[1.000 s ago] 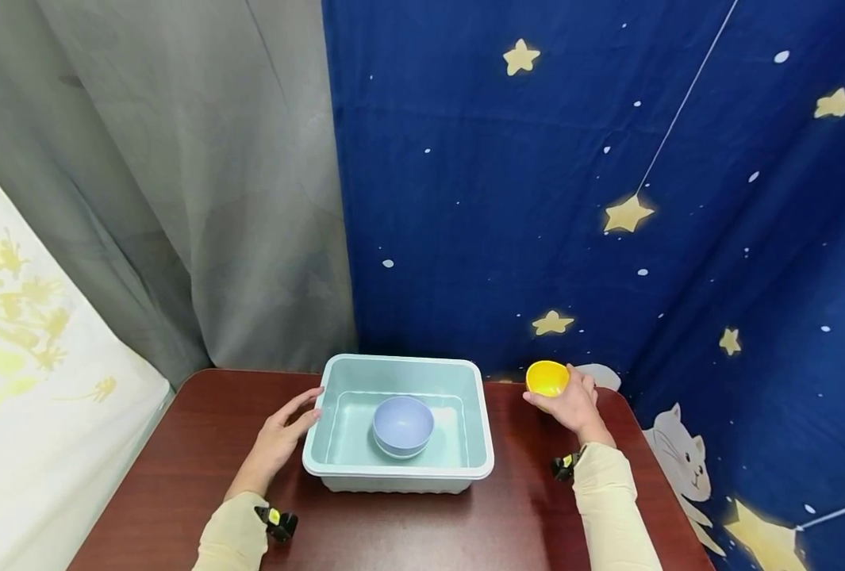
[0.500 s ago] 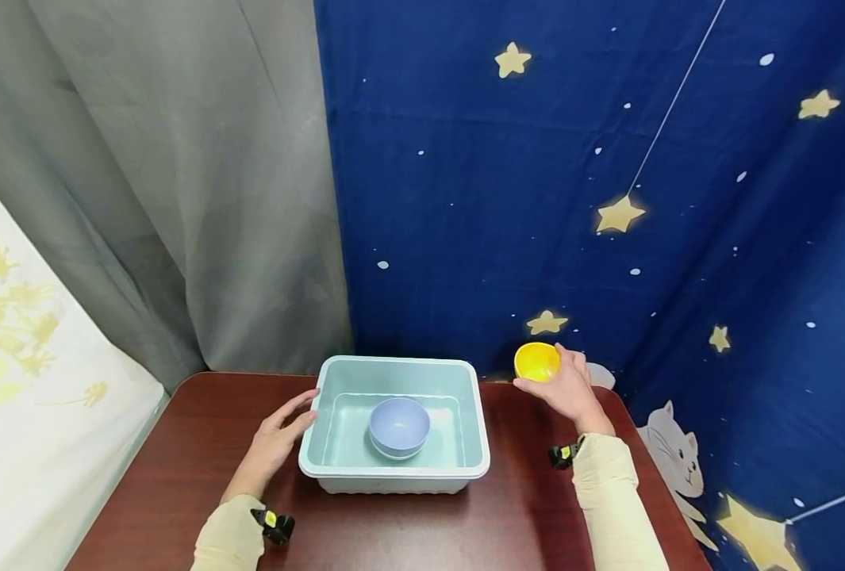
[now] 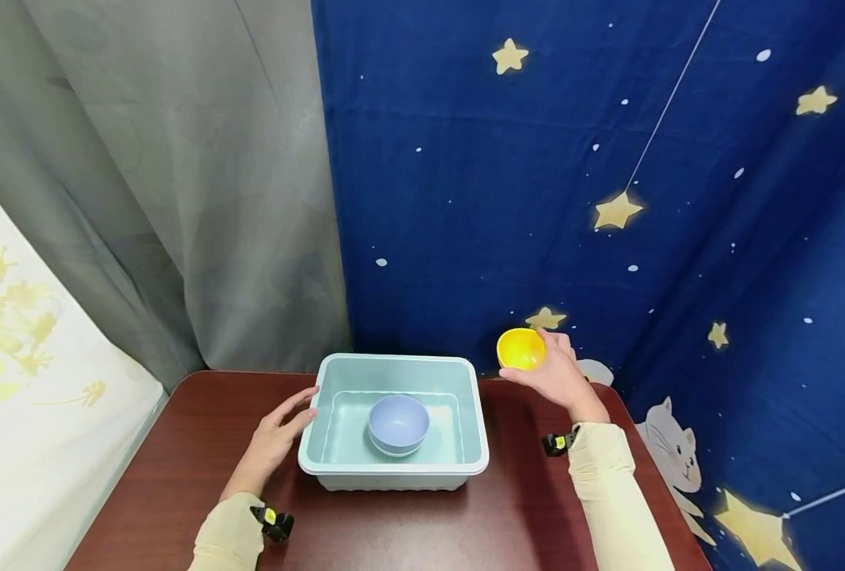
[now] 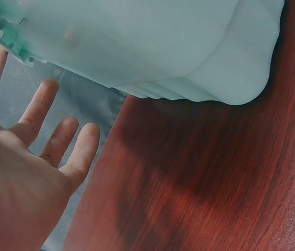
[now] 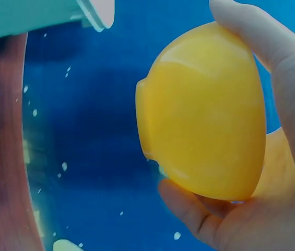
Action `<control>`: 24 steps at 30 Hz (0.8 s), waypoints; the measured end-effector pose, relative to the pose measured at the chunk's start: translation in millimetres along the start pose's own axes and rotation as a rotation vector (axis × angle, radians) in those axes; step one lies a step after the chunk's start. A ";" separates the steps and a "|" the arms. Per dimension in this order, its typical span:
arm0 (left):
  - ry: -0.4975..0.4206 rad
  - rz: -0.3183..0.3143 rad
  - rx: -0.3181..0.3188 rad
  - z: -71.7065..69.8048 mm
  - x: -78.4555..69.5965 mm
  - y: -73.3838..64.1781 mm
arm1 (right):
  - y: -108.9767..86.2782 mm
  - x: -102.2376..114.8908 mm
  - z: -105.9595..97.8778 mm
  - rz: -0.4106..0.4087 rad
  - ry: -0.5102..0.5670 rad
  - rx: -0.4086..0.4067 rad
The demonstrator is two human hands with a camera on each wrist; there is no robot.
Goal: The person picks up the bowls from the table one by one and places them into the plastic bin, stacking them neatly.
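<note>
Between the thumb and fingers of my right hand (image 3: 561, 379) is a small yellow bowl (image 3: 520, 351), held by its sides above the table's back edge. In the right wrist view the yellow bowl (image 5: 204, 115) is on its side, its foot facing left. My left hand (image 3: 270, 444) rests at the left rim of a pale green plastic tub (image 3: 393, 469). Seen from the left wrist, the fingers (image 4: 84, 149) are spread and fairly straight, with a fingertip at the tub's rim. A blue-lavender bowl (image 3: 399, 420) sits upright inside the tub, with a pale edge beneath it.
The tub stands on a dark red wooden table (image 3: 365, 531) with rounded back corners. Behind it hang a grey curtain (image 3: 265, 238) and a blue star-patterned curtain (image 3: 458, 238). White patterned fabric (image 3: 44, 412) is at the left.
My right hand has raised the yellow bowl and carried it left toward the tub. My left hand stays at the tub's rim. The head view has shifted slightly.
</note>
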State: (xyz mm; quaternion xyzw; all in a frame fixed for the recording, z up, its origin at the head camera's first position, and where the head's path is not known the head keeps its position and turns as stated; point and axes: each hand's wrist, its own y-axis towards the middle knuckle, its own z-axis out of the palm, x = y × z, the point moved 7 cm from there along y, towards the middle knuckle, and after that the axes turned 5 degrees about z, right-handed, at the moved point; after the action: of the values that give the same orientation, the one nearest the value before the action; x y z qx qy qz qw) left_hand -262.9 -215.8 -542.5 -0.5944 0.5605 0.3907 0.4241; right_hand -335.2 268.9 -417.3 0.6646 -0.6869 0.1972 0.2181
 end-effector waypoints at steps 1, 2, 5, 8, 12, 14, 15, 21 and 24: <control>0.004 0.002 -0.002 0.3 3.4 1.4 | -0.4 3.8 -0.5 -0.009 0.001 0.002; 0.006 0.004 -0.003 0.5 6.2 2.4 | -0.6 7.1 -0.9 -0.015 -0.002 0.003; 0.012 0.000 -0.002 0.9 10.8 3.8 | -1.7 17.7 -1.4 -0.043 -0.008 0.013; 0.006 -0.009 -0.005 0.9 12.0 4.8 | -1.5 28.8 -0.9 -0.072 0.005 0.025; 0.006 -0.007 -0.003 0.5 11.3 7.3 | -0.6 43.5 -0.9 -0.105 0.033 0.024; 0.007 0.000 0.000 0.7 10.9 8.1 | -0.5 49.5 -0.6 -0.114 0.037 0.015; 0.009 0.002 0.001 0.8 10.6 8.1 | -0.6 52.2 -0.2 -0.122 0.039 0.011; 0.003 -0.003 -0.006 1.4 10.7 5.4 | -0.4 63.5 6.0 -0.151 0.045 0.000; 0.001 -0.017 -0.009 1.6 11.1 3.3 | -1.2 67.6 11.5 -0.149 0.035 0.030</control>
State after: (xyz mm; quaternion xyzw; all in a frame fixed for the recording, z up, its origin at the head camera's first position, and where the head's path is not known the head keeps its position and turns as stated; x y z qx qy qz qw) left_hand -265.4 -218.0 -553.6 -0.6011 0.5539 0.3893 0.4246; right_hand -335.9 206.5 -388.9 0.7135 -0.6287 0.2021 0.2342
